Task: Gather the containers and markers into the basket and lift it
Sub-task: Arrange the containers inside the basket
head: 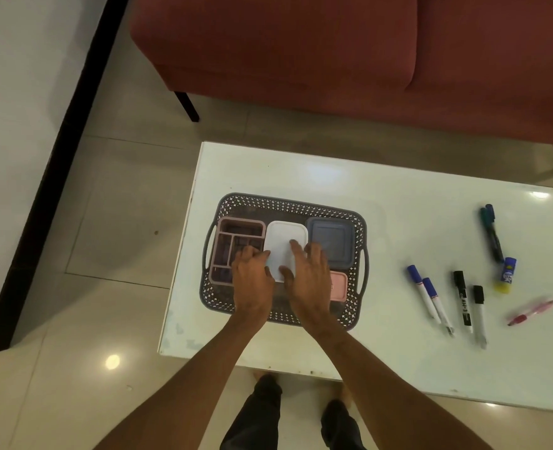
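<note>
Both hands, left hand (252, 274) and right hand (307, 274), fingers spread, apparently press the white container (283, 241) down to seat it in the basket (288, 203); markers (431, 300) wait far right.

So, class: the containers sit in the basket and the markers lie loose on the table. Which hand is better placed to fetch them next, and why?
Probably the right hand. The markers lie on the table to the right of the basket, on that hand's side; the left hand would have to cross over it.

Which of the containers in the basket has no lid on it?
The pink divided organiser at the basket's left end: its compartments show, while the white, blue-grey and small pink containers are lidded.
</note>
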`<action>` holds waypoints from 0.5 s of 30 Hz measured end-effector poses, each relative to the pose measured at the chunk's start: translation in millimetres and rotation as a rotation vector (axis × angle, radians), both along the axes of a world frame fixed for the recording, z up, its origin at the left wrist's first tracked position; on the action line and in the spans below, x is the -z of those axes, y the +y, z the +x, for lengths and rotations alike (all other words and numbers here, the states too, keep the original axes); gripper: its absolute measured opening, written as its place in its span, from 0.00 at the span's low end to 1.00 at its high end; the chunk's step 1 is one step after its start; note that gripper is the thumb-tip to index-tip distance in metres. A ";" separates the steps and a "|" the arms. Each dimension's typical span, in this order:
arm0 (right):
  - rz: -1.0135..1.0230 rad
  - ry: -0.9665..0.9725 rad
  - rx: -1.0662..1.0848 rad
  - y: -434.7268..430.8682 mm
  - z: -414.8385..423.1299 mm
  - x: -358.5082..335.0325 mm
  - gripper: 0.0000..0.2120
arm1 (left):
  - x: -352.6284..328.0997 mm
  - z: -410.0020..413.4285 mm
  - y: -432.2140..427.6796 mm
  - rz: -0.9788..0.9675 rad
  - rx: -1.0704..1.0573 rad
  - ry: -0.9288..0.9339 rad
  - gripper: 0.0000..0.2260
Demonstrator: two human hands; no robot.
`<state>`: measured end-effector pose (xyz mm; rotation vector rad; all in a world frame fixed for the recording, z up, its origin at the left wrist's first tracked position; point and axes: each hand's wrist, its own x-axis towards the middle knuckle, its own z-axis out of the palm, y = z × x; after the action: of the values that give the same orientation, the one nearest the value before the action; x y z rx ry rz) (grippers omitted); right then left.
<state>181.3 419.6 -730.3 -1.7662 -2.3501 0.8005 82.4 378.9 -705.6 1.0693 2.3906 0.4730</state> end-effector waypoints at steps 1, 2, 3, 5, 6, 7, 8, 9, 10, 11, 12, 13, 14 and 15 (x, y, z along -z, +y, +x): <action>-0.020 0.007 -0.021 -1.3 -0.3 2.0 0.25 | -0.5 -0.3 -0.2 -0.007 0.005 0.001 0.18; -0.041 0.006 -0.025 -1.1 -0.9 4.1 0.25 | -0.9 -0.5 0.0 -0.016 0.012 0.001 0.18; -0.053 0.003 -0.024 0.1 -2.2 5.0 0.25 | -1.1 -1.4 0.5 -0.025 0.023 0.005 0.18; -0.053 0.009 -0.023 3.6 -5.6 5.3 0.25 | -0.3 -4.0 1.6 -0.040 0.063 0.030 0.18; -0.052 0.017 -0.022 5.5 -6.9 5.3 0.25 | 0.4 -5.4 2.2 -0.054 0.096 0.055 0.19; -0.054 0.021 -0.021 7.7 -8.6 5.3 0.25 | 0.6 -6.8 2.9 -0.071 0.138 0.091 0.19; -0.055 0.021 -0.022 9.4 -9.4 6.2 0.25 | 1.1 -7.6 3.3 -0.086 0.180 0.131 0.19; -0.055 0.021 -0.024 11.0 -10.1 7.1 0.25 | 1.3 -8.1 4.0 -0.096 0.213 0.164 0.19; -0.055 0.021 -0.026 12.4 -10.4 8.5 0.25 | 1.4 -8.4 4.8 -0.101 0.236 0.193 0.18; -0.053 0.020 -0.029 13.9 -10.6 9.3 0.25 | 1.1 -8.8 5.6 -0.103 0.248 0.219 0.18; -0.051 0.016 -0.031 15.5 -10.9 9.6 0.25 | 0.4 -9.5 6.7 -0.103 0.252 0.240 0.17; -0.050 0.011 -0.031 17.5 -11.9 9.2 0.25 | -0.3 -10.9 7.5 -0.102 0.254 0.249 0.17; -0.048 0.008 -0.031 19.4 -13.0 8.9 0.25 | -0.4 -12.3 8.2 -0.105 0.261 0.242 0.17; -0.046 0.006 -0.030 21.3 -14.4 8.0 0.25 | -0.8 -13.9 8.8 -0.104 0.266 0.229 0.18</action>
<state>166.8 440.9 -738.3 -1.7475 -2.3785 0.8698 68.5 387.8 -704.9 1.4331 2.3829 0.1375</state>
